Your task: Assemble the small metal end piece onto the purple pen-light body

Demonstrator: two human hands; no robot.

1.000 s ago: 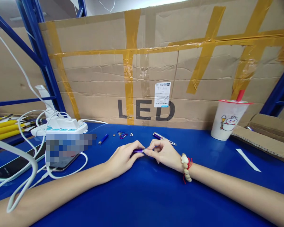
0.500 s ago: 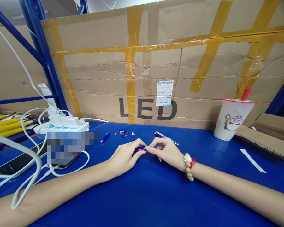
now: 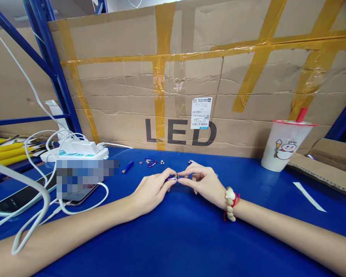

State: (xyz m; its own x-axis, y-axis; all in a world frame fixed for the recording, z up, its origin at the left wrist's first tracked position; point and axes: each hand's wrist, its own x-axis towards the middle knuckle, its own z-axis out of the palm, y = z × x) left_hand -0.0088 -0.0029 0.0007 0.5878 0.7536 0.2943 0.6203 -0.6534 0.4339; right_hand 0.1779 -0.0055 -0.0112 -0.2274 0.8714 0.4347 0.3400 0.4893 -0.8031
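Observation:
My left hand point(image 3: 152, 192) is closed, with thumb and fingertips gripping a small purple metal tube point(image 3: 171, 178), mostly hidden by the fingers. Thumb and finger of my right hand point(image 3: 202, 180) pinch the silver end piece point(image 3: 177, 177) at the tube's right tip. Behind the left hand lie a short blue tube with a silver end point(image 3: 128, 167), a small round silver disc point(image 3: 140, 162), blue carabiner clips point(image 3: 152, 164) and a tiny silver part point(image 3: 162, 162). A slim purple and silver pen-like item point(image 3: 190, 162) is largely covered by my right hand.
A white power strip point(image 3: 89, 154) with tangled cables and phones point(image 3: 14, 198) occupies the left. To the right are a drink cup with a red straw point(image 3: 285, 148), a white paper strip point(image 3: 309, 197) and a cardboard piece point(image 3: 320, 171). A large cardboard box point(image 3: 118, 96) stands behind.
The tube has turned slightly in my fingers, so its silver end shows more. My right hand has shifted a little up, covering more of the pen-like item.

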